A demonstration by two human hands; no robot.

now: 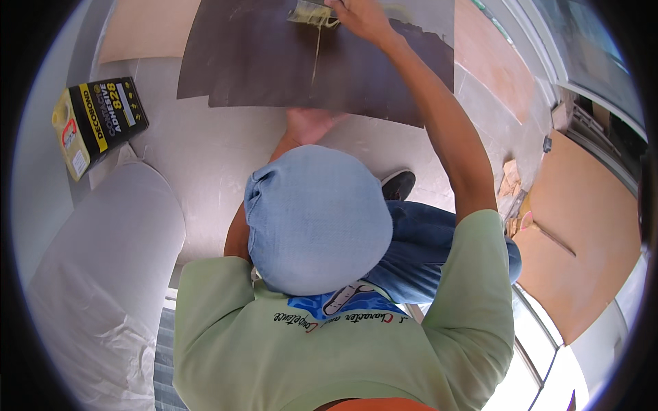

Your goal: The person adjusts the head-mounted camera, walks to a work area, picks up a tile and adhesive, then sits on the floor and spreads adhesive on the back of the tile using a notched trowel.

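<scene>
A dark brown sheet [267,75] is at the far middle, its near edge toward me. My right hand [367,19] reaches over it, closed on a flat spreader [305,12] smeared with yellowish glue. From the spreader a thin glue streak [317,55] runs down the sheet's surface. More wet glue lies beside the right hand. Under the near edge, my left hand [308,125] holds the sheet from below; its fingers are partly hidden. At the left stands a black and yellow adhesive tin [103,123].
My raised denim knee [319,219] and black shoe [399,185] are between me and the sheet. A large white wrapped bundle [103,288] is at the left. Tan boards [582,226] lie at the right, with a thin stick [552,238] on one. A glass panel [589,41] borders the far right.
</scene>
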